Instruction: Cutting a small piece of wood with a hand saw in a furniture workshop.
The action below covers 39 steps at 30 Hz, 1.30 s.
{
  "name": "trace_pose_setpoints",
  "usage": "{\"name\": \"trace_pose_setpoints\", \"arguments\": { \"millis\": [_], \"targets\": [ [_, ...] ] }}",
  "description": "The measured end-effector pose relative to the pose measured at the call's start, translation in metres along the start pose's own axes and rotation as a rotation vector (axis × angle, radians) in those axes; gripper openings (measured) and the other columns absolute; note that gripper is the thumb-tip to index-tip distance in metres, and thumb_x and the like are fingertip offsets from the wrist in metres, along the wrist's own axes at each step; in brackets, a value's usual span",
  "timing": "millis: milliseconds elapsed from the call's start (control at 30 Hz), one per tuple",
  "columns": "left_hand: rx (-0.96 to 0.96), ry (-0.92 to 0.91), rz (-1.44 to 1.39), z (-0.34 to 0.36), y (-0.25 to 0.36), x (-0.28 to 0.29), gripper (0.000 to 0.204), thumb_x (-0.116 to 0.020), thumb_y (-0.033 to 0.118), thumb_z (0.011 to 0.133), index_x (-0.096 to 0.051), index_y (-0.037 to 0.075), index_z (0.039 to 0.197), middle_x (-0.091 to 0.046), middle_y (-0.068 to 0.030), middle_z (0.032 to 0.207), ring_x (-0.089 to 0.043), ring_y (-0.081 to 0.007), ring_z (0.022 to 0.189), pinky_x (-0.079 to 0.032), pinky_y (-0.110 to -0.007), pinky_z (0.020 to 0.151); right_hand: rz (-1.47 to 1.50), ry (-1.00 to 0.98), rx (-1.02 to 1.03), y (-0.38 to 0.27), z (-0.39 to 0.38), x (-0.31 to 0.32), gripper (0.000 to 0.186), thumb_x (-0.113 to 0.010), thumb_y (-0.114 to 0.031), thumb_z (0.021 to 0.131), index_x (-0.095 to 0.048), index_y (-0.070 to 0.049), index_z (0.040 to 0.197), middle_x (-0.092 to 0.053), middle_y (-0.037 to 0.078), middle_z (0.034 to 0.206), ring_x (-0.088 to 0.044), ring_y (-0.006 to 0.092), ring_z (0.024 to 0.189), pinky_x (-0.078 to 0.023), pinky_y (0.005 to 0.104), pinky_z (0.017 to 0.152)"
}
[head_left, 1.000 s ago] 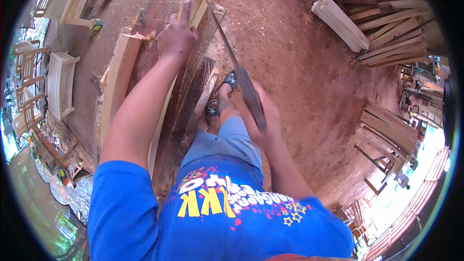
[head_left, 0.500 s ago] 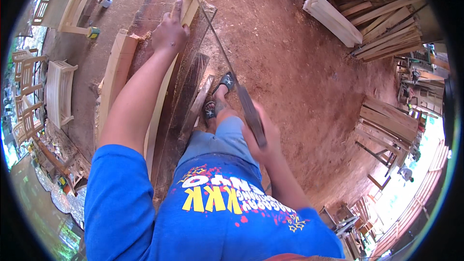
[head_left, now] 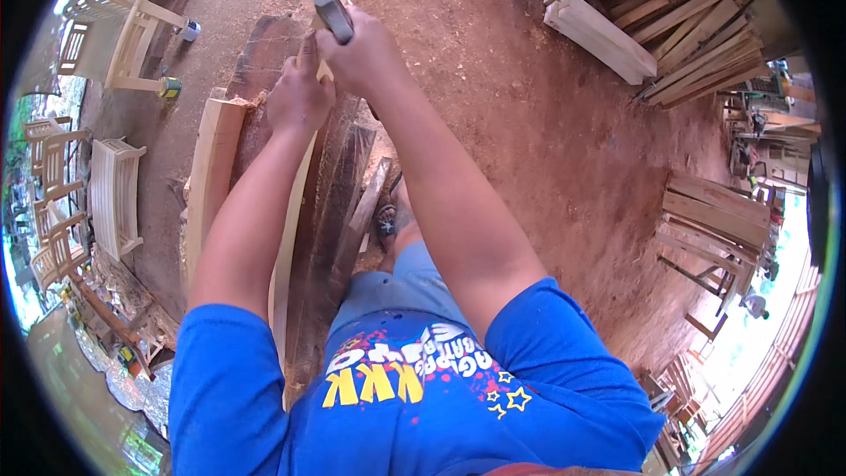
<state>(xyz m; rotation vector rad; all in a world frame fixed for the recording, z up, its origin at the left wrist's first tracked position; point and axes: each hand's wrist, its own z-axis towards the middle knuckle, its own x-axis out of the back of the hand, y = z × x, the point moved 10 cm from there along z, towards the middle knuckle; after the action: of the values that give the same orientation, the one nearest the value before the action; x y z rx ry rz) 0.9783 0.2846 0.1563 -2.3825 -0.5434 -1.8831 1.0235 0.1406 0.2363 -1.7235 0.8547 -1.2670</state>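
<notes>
My right hand (head_left: 363, 53) grips the handle of a handsaw (head_left: 330, 13), just beyond and to the right of my left hand. Its blade is mostly hidden by my hands. My left hand (head_left: 298, 99) rests on a long pale wooden piece (head_left: 293, 211), index finger stretched forward and the other fingers curled at its edge. The two hands almost touch. Beneath lies a dark, worn plank (head_left: 264, 48) strewn with sawdust. To the left of my left forearm runs a thick pale timber (head_left: 214, 150).
Stacked boards and offcuts (head_left: 696, 31) lie at the far right, beside a pale notched beam (head_left: 599, 33). More planks (head_left: 714, 220) rest on a stand at the right. Wooden benches (head_left: 116, 198) and chairs stand at the left. My sandalled foot (head_left: 386, 220) is beside the planks.
My right hand has pushed the handsaw forward and left, from near my lap to beside my left hand. The left hand stays on the wooden piece.
</notes>
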Motion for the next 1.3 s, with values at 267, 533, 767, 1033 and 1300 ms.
{"name": "trace_pose_setpoints", "arguments": {
  "millis": [267,533,767,1033,1300],
  "targets": [
    [-0.004,0.055,-0.019,0.003,-0.018,0.0,0.086,-0.066,0.032,0.101,-0.022,0.033,0.174,-0.065,-0.0246,0.139,-0.077,-0.0408,0.105,-0.067,-0.052,0.087,0.014,-0.031,-0.051,0.046,-0.275,0.075,0.063,-0.075,-0.012,0.096,-0.052,-0.003,0.154,-0.076,0.023,0.107,-0.08,0.0331,0.099,-0.06,0.0409,0.086],
    [-0.053,0.077,-0.045,-0.003,-0.005,-0.002,0.087,-0.067,0.029,0.1,-0.021,0.031,0.174,-0.063,-0.0258,0.139,-0.078,-0.0412,0.097,-0.067,-0.053,0.08,0.052,0.017,0.061,0.052,-0.192,0.051,0.054,-0.07,-0.012,0.1,-0.055,-0.004,0.151,-0.076,0.024,0.115,-0.078,0.0367,0.106,-0.06,0.042,0.09],
    [-0.036,0.062,-0.041,-0.001,0.001,-0.001,0.089,-0.066,0.031,0.1,-0.019,0.031,0.174,-0.063,-0.0234,0.139,-0.077,-0.042,0.107,-0.066,-0.053,0.082,-0.015,-0.01,-0.005,0.004,0.007,-0.003,0.032,-0.067,-0.03,0.098,-0.066,-0.002,0.113,-0.073,0.021,0.093,-0.072,0.0404,0.086,-0.056,0.0486,0.08],
    [-0.018,0.038,0.012,0.004,-0.019,-0.004,0.089,-0.065,0.031,0.102,-0.016,0.032,0.175,-0.064,-0.0238,0.136,-0.078,-0.0396,0.098,-0.068,-0.051,0.083,-0.023,-0.041,-0.106,0.044,-0.265,0.074,0.063,-0.075,-0.014,0.097,-0.052,-0.005,0.155,-0.077,0.019,0.103,-0.08,0.027,0.091,-0.06,0.0386,0.08],
    [-0.028,0.046,-0.009,0.0,-0.009,-0.01,0.09,-0.067,0.032,0.101,-0.015,0.034,0.175,-0.063,-0.0242,0.141,-0.078,-0.0403,0.103,-0.067,-0.052,0.082,-0.004,-0.011,0.05,0.051,-0.201,0.056,0.062,-0.072,-0.01,0.096,-0.052,-0.006,0.155,-0.076,0.024,0.122,-0.078,0.037,0.11,-0.06,0.0429,0.092]
  ]
}}
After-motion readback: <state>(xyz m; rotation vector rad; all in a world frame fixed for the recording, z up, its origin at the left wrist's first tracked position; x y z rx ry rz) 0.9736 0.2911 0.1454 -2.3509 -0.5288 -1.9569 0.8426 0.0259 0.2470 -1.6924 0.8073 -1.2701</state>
